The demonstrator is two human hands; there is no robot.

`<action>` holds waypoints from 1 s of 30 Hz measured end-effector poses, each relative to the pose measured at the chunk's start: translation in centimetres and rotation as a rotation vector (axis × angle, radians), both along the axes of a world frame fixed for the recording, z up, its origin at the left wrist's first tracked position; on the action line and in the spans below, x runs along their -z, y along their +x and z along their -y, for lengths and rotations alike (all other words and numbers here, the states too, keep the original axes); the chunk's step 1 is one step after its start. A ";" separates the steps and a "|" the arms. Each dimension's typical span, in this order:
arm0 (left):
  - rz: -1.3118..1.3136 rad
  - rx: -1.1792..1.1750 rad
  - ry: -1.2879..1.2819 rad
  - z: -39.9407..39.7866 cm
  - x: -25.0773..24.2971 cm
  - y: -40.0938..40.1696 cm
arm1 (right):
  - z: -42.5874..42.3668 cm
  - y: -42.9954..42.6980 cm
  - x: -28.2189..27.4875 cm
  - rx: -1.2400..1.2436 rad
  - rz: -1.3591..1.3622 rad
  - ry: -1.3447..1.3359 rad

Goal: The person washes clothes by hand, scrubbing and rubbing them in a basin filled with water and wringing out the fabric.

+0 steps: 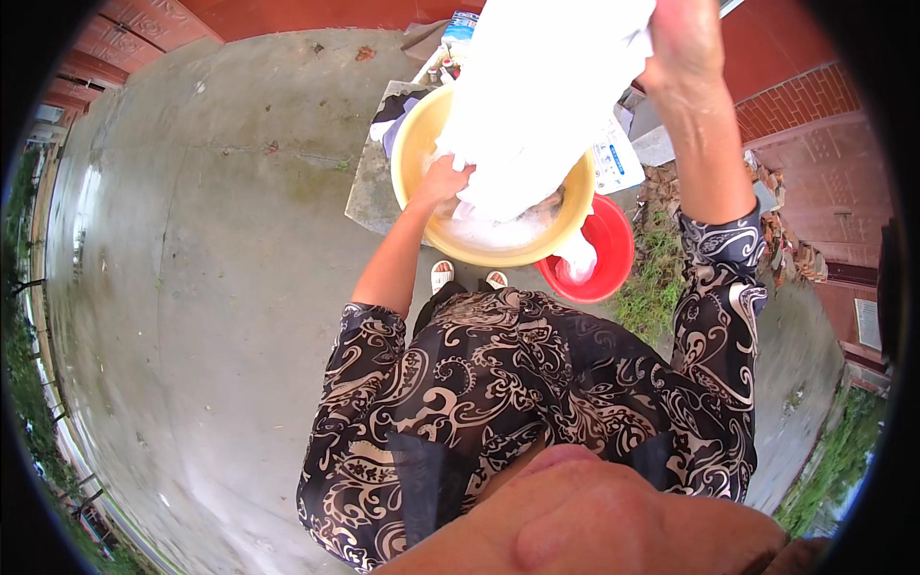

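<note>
A large white cloth (539,93) hangs stretched above a yellow basin (411,144), its lower end down inside the rim. My right hand (686,43) is raised high at the top of the view and grips the cloth's upper right edge. Lower down, my left hand (444,180) holds a bunched part of the same cloth at the basin's left side. Foamy suds (503,230) float on the water in the basin. Part of the basin's inside is hidden behind the cloth, and the right fingertips are washed out by glare.
A red bucket (611,248) with a white cloth (579,259) in it stands right of the basin. Dark and pale clothes (394,115) lie on a stone slab (366,198) at left. A printed white packet (617,158) sits at right, near grass (650,287) and broken bricks (801,251).
</note>
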State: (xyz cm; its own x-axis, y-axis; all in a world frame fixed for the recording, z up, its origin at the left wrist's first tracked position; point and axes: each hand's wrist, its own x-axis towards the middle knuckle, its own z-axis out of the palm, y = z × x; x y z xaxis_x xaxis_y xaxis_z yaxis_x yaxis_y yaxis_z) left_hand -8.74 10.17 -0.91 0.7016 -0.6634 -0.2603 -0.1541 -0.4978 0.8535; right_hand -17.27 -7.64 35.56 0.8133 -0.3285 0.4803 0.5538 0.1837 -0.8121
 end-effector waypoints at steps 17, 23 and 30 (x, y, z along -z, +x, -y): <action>0.644 -0.090 0.148 0.9 -2.6 -2.9 | 1.7 -0.4 35.7 0.480 -0.632 -1.419; 0.583 0.011 0.569 4.8 3.8 -4.1 | 1.7 1.1 42.1 0.545 -0.895 -1.396; 0.484 0.152 0.508 6.9 9.1 -1.2 | 2.3 3.6 42.2 0.302 -1.317 -1.143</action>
